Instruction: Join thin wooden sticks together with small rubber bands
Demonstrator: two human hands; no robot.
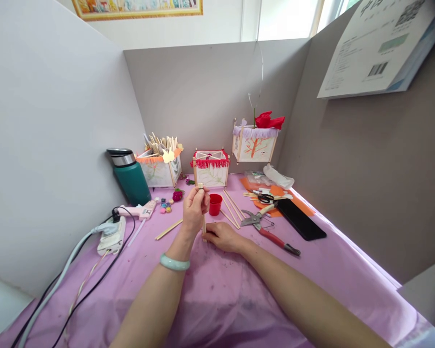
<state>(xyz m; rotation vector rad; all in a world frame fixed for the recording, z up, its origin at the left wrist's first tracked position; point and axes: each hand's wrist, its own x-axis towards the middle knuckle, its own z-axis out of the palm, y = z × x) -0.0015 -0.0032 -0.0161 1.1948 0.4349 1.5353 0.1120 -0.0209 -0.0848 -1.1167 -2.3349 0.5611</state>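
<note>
Over purple cloth [212,295], the upright left hand [195,209] seemingly grips sticks [204,225].

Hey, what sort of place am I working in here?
Probably a craft workstation: gray partitions surround a table with a pink glue gun, red-handled pruning shears and fringed paper lanterns.

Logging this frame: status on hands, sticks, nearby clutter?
Left hand gripping sticks, upright. Right hand at their lower end. Nearby: red cup just beyond, pruning shears to the right.
</note>
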